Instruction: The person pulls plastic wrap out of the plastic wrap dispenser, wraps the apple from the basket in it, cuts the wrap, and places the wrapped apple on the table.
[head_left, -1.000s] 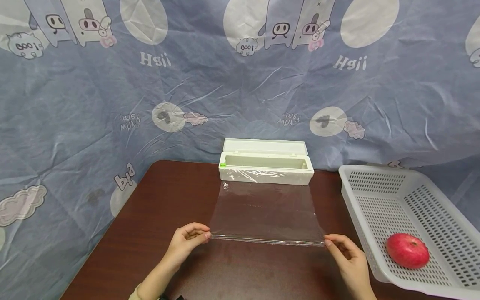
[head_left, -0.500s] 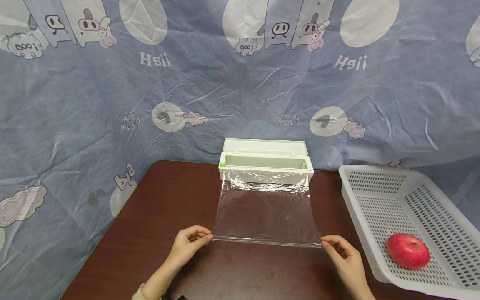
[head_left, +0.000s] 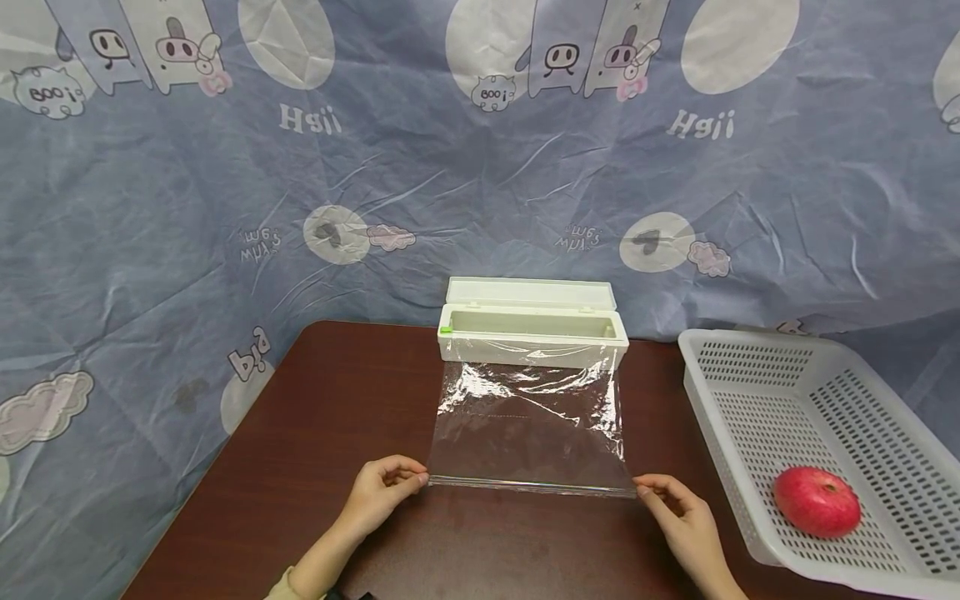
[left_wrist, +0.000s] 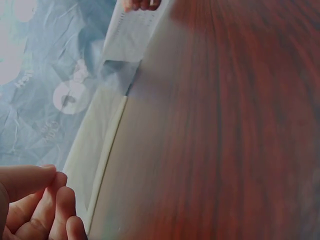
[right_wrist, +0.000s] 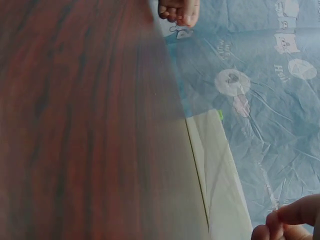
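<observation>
A clear sheet of cling film (head_left: 528, 442) stretches toward me from a white dispenser box (head_left: 532, 353), whose lid (head_left: 531, 293) stands raised at the back. My left hand (head_left: 381, 493) pinches the near left corner of the film between thumb and fingers. At the opposite corner, my right hand (head_left: 681, 518) pinches the film the same way. The near edge runs taut between them, gathered into a narrow shiny band. In the left wrist view the thumb and fingertips of the left hand (left_wrist: 40, 205) meet; the right wrist view has the right hand (right_wrist: 290, 220) pinching likewise.
On the right stands a white perforated basket (head_left: 720, 450) with a red apple (head_left: 816, 502) in it. A small green piece (head_left: 446, 330) sits at the box's left end. Behind the dark wooden table (head_left: 352, 392) hangs a patterned blue cloth (head_left: 420, 167).
My right hand has shifted a little to the left and down, and my left hand slightly right and down. The bright glare has spread from the box front onto the film.
</observation>
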